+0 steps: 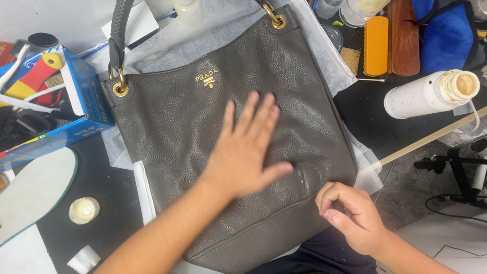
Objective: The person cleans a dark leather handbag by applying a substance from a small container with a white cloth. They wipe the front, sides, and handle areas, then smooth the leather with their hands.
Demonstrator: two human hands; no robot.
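A grey leather bag (233, 152) lies flat on white paper (322, 59) in the middle of the bench, right before the person, its long axis running away from them with the braided handle (125, 6) at the far end. The left hand (245, 149) rests palm down on the bag's middle, fingers spread and flat against the leather. The right hand (350, 211) is loosely curled at the near right corner, fingertips drawn together; I cannot tell whether it pinches anything.
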